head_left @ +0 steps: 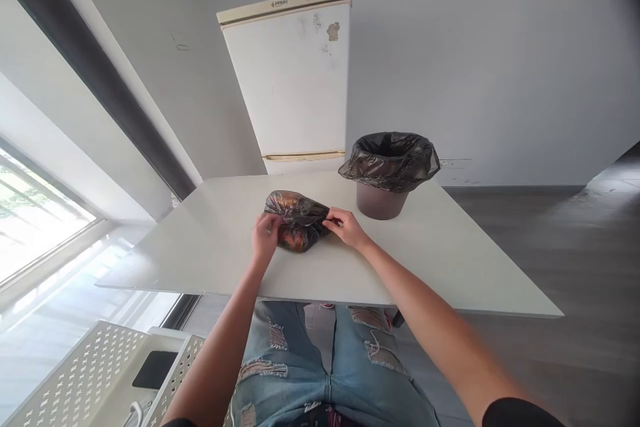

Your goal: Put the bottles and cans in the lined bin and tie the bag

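A black plastic bag (306,212) lies on the white table in front of me. Orange and reddish contents show through its thin film, but I cannot make out what they are. At the bag's left end, my left hand (267,233) has its fingers curled against the film. My right hand (345,225) pinches the gathered right end of the bag between thumb and fingers. To the right of the bag stands a brown bin (381,202), upright on the table. A black bin liner (393,163) lines it and folds over its rim.
The white table (210,240) runs across in front of my legs. Behind it stands a white fridge (300,87) against the grey wall. At lower left is a perforated white basket (90,373) holding a dark flat object (156,369) and a white cable.
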A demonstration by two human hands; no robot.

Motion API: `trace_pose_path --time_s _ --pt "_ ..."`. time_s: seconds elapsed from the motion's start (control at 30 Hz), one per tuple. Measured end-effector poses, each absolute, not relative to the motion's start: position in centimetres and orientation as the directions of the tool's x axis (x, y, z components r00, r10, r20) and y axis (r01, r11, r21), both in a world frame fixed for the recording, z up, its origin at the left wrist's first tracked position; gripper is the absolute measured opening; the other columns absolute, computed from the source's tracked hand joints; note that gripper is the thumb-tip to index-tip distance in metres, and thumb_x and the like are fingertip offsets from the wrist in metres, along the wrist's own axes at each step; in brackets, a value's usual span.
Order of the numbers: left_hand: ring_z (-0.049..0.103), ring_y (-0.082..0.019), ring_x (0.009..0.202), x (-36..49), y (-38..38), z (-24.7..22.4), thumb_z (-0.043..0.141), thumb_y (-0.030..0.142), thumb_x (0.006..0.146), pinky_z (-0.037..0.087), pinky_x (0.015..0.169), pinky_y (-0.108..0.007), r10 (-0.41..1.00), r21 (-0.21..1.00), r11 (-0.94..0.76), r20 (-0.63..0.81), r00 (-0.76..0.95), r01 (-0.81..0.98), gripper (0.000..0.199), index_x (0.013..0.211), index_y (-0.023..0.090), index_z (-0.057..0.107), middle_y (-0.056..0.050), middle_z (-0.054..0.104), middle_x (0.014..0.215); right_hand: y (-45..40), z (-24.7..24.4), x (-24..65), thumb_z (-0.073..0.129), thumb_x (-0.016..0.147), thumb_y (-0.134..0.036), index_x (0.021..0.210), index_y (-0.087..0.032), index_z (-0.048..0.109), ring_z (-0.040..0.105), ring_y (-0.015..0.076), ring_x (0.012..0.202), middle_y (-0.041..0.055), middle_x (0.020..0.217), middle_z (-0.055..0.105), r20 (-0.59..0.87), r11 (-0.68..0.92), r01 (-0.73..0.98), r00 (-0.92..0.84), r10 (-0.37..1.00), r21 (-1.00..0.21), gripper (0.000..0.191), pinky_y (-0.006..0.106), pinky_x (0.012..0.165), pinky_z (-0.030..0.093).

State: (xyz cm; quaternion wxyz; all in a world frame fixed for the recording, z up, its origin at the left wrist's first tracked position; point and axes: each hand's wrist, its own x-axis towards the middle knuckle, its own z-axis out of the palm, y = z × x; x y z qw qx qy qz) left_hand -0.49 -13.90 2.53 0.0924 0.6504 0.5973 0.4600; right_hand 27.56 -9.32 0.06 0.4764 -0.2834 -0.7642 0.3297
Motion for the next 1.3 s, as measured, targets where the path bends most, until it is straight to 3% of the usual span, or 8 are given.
trace_pose_path --time_s 0.13,0.33,0.5,0.63,0.77,1.0,1.13,1.3 --pt "0.063 -0.024 0.104 -2.4 -10.7 2.6 0.039 0.036 0.105 0.054 0.091 -0.037 0.858 0.756 -0.214 0.448 -0.251 0.618 0.027 0.099 0.022 0.061 -0.01 0.067 0.109 -9.3 0.7 28.7 0.073 0.093 -0.052 0.076 -0.021 0.057 0.051 0.0193 0.085 0.0037 0.094 0.058 0.585 0.634 0.105 -0.295 0.755 -0.766 0.038 0.034 0.08 0.043" --pt "0.06 -0.025 0.125 -1.7 -11.1 1.6 0.074 0.039 0.089 0.048 0.111 -0.036 0.869 0.712 -0.414 0.494 0.014 0.567 0.021 0.101 0.022 0.073 -0.01 0.064 0.129 -8.8 0.5 28.4 0.07 0.093 -0.04 0.095 -0.022 0.074 0.063 0.0237 0.098 0.0075 0.105 0.07 0.563 0.606 0.03 -0.334 0.756 -0.795 0.018 0.038 0.091 0.049" --pt "0.064 -0.024 0.105 -2.5 -9.2 -1.2 0.074 0.043 0.089 0.054 0.085 -0.033 0.847 0.901 -0.35 0.421 -0.323 0.256 0.022 0.091 0.021 0.069 -0.008 0.067 0.108 -8.7 0.5 29.3 0.06 0.091 -0.029 0.112 -0.024 0.072 0.065 0.022 0.096 0.0058 0.108 0.07 0.527 0.549 0.004 -0.273 0.805 -0.836 0.024 0.036 0.086 0.052" --pt "0.058 -0.017 0.076 -4.2 -7.3 -2.7 0.061 0.059 0.096 0.048 0.07 -0.028 0.78 0.938 -0.335 0.331 -0.531 0.092 0.038 0.091 0.022 0.058 -0.002 0.059 0.081 -8.3 0.4 29.7 0.051 0.079 -0.017 0.075 -0.022 0.063 0.063 0.0231 0.101 0.0055 0.106 0.069 0.555 0.596 0.09 -0.274 0.785 -0.798 0.013 0.039 0.091 0.05" --pt "0.059 -0.016 0.079 -4.9 -7.5 -3.1 0.06 0.064 0.096 0.048 0.071 -0.027 0.763 0.936 -0.352 0.29 -0.578 0.005 0.041 0.098 0.023 0.059 -0.002 0.063 0.089 -7.9 0.0 29.5 0.046 0.073 -0.014 0.061 -0.022 0.053 0.063 0.0269 0.1 0.007 0.103 0.072 0.572 0.622 0.209 -0.254 0.78 -0.755 0.015 0.047 0.097 0.046" --pt "0.067 -0.023 0.094 -3.9 -8.0 -3.0 0.094 0.026 0.063 0.052 0.083 -0.031 0.892 0.947 -0.32 0.299 -0.34 -0.007 0.036 0.09 0.021 0.072 -0.004 0.073 0.094 -9.5 0.7 29.2 0.062 0.086 -0.022 0.111 -0.025 0.068 0.057 0.0313 0.124 0.0099 0.13 0.067 0.727 0.744 0.35 -0.209 0.654 -0.569 0.027 0.051 0.114 0.04" --pt "0.059 -0.016 0.072 -4.3 -7.2 -3.5 0.082 0.03 0.075 0.047 0.066 -0.026 0.876 0.943 -0.312 0.237 -0.42 -0.12 0.026 0.09 0.022 0.063 0.001 0.065 0.08 -9.5 0.2 28.4 0.064 0.097 -0.032 0.113 -0.025 0.069 0.068 0.0237 0.096 0.0077 0.113 0.073 0.602 0.75 0.392 -0.449 0.661 -0.532 0.019 0.041 0.095 0.05" --pt "0.06 -0.015 0.072 -5.4 -6.0 -4.3 0.078 0.037 0.079 0.05 0.069 -0.027 0.84 0.904 -0.317 0.127 -0.528 -0.286 0.026 0.084 0.022 0.057 0.001 0.061 0.077 -9.1 -0.3 28.7 0.072 0.094 -0.035 0.105 -0.022 0.074 0.06 0.0162 0.067 0.0016 0.083 0.071 0.527 0.737 0.412 -0.518 0.673 -0.536 0.017 0.036 0.085 0.046"
